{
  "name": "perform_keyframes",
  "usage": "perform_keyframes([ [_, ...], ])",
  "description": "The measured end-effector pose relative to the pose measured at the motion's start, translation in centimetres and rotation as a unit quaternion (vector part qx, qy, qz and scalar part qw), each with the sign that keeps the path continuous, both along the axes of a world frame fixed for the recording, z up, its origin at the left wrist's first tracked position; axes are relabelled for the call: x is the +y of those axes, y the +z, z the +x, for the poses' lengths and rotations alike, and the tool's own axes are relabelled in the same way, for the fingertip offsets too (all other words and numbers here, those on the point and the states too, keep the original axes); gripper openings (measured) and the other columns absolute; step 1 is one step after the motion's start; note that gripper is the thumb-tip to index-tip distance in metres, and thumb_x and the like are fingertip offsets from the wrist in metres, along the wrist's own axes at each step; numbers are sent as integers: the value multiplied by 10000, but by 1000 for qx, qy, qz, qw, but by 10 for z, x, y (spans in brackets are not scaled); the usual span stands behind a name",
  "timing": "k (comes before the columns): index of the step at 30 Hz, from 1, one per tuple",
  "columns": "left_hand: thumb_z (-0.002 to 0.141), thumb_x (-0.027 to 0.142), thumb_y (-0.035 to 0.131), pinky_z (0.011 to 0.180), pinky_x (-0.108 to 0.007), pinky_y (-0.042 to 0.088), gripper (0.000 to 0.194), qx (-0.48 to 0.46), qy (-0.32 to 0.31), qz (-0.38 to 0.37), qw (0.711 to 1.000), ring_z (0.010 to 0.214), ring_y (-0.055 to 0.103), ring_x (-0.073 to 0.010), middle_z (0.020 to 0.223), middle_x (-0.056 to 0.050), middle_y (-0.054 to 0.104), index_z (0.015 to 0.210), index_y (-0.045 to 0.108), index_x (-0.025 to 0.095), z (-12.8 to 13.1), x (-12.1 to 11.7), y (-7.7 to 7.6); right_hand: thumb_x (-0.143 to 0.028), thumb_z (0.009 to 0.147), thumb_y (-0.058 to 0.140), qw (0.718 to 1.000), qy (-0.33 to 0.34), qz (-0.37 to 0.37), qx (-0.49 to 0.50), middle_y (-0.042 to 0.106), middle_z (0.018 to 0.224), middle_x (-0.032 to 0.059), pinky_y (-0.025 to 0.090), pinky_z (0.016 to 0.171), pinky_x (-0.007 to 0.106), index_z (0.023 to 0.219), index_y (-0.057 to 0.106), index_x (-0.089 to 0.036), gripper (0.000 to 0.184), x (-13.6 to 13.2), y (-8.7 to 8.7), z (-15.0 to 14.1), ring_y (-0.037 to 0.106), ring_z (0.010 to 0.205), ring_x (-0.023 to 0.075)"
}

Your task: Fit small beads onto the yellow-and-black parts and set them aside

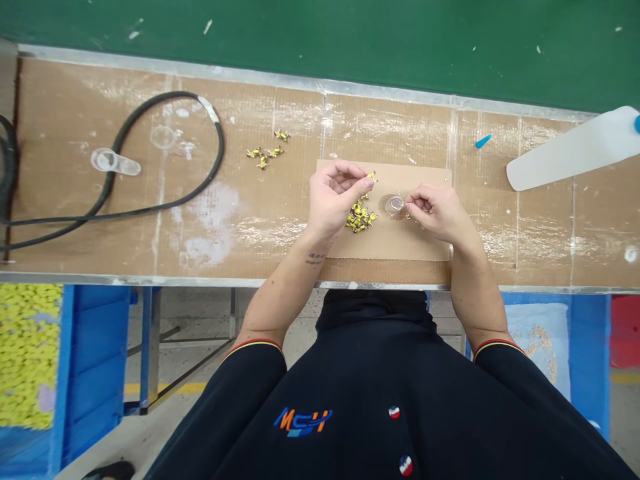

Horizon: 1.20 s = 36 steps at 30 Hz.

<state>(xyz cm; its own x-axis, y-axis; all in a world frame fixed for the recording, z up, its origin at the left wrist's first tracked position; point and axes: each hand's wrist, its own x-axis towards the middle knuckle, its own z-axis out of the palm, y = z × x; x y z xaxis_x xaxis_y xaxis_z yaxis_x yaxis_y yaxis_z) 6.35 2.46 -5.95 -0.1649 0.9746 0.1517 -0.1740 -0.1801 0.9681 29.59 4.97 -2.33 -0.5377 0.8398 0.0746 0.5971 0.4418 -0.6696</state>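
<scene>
My left hand (337,199) pinches a small yellow-and-black figure (371,177) between thumb and fingertips, above a cardboard sheet (390,247). Below its fingers lies a pile of similar yellow-and-black figures (361,217). My right hand (434,210) is closed in a pinch beside a small clear round cup (394,205) that stands on the sheet. What the right fingertips hold, if anything, is too small to make out. Tiny pale bits are scattered on the sheet under the right hand.
Several loose yellow-and-black figures (265,155) lie farther left. A black cable (220,143) loops near a clear plastic piece (116,162). A blue cap (483,141) and a white bottle (570,150) are at right. Blue crates (93,373) stand below the table edge.
</scene>
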Motion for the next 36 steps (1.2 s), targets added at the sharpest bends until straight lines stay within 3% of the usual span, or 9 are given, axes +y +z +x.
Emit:
perform_keyframes([
  [7,593,477,1003,686,-213,614,443,-69,8,8,998,783,738,-98,855,6,747,795,725,197,2,2,4,-209,870,631,999,-4,12,49,585,677,-14,362,612,289,776,673,-196,104,0,1,0,420,571,105],
  [14,500,436,1042,669,-207,627,500,-96,7,-48,994,724,742,-97,803,14,744,756,697,181,9,-3,11,-209,858,688,973,-45,37,225,565,648,-29,365,582,283,757,677,-220,102,-10,9,-6,446,581,103],
  [18,595,497,1002,690,-195,623,517,-104,-27,-66,992,712,754,-89,817,11,758,826,666,178,11,-6,11,-299,884,728,949,-65,42,306,560,640,-25,374,579,290,767,687,-231,142,-13,6,-7,481,604,115],
  [23,787,537,882,700,-213,605,476,-80,-53,-15,995,747,763,-107,774,24,741,1065,651,226,11,-5,3,-568,853,781,931,-111,30,346,533,617,-15,362,541,299,719,674,-235,374,-12,7,-10,457,588,121],
  [26,818,509,869,692,-201,587,473,-76,-65,9,995,751,742,-94,790,28,731,1164,673,254,11,-5,2,-594,821,808,924,-121,4,363,532,632,-11,382,545,295,718,682,-237,392,-12,6,-11,461,603,122],
  [29,806,513,878,651,-189,570,429,-94,-92,1,991,670,687,-59,870,11,755,1104,716,249,12,-6,5,-539,811,838,906,-106,-51,408,542,661,-19,369,531,279,736,698,-232,346,-11,4,-12,443,578,98],
  [36,786,543,885,569,-171,525,396,-105,-87,-1,991,578,606,-37,797,31,723,991,724,246,16,-9,11,-466,717,917,837,-110,-183,505,426,580,-65,267,448,233,657,634,-212,384,-12,14,-19,340,485,55],
])
